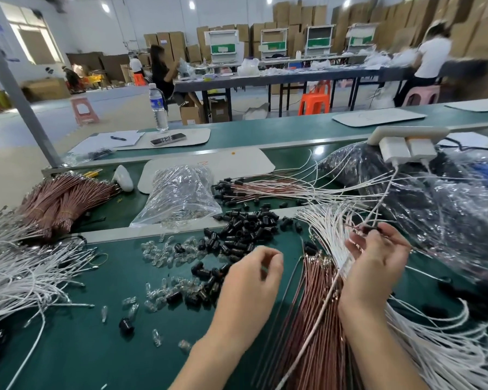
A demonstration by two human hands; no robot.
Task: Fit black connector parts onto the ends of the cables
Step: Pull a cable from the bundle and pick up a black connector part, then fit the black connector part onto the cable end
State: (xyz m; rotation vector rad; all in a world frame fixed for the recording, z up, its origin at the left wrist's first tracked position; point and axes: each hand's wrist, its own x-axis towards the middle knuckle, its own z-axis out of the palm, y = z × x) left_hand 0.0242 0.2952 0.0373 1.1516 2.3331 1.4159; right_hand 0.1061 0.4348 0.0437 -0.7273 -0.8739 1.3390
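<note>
A heap of small black connector parts (243, 229) lies on the green table, with small clear glass bulbs (164, 254) scattered among them. My left hand (254, 277) hovers over the near edge of the heap, fingers curled and blurred; whether it holds anything I cannot tell. My right hand (378, 254) pinches a black connector (368, 228) on the end of a cable, beside a fanned bundle of white cables (330, 229) and brown cables (313, 305). Finished cables with black ends (237, 190) lie further back.
A clear plastic bag of bulbs (181, 192) stands behind the heap. Bundles of brown cables (65, 198) and white cables (20, 271) fill the left side. Large plastic bags (434, 209) crowd the right. A water bottle (158, 108) and phone (168, 139) sit further back.
</note>
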